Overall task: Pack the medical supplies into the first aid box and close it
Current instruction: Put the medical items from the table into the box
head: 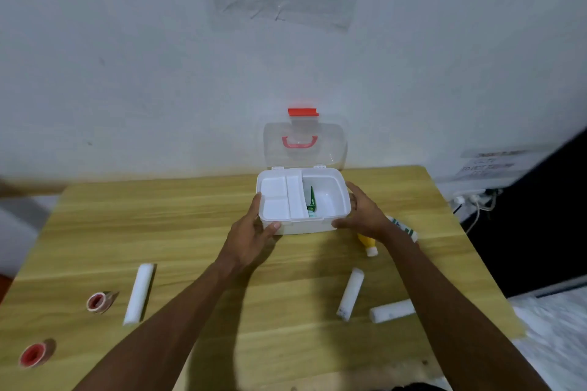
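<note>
Both forearms reach forward over the wooden counter [190,216] and meet at the white first aid box [317,227], which stands near the far edge with its clear lid [305,149] upright against the wall. The left hand [251,232] wraps the box's near left corner, its grip clasping it with the thumb across the front wall and the fingers up the left side. The right hand [365,213] clasps the right end the same way, thumb on the front wall.

A white tray [279,197] fills the box's left half, and a green tube [312,200] leans in the right half. A yellow bottle [368,244] lies just below the right wrist. Three white gauze rolls [138,294] [350,294] [392,311] and two red-cored tape rolls [97,301] [31,355] lie on the near counter.
</note>
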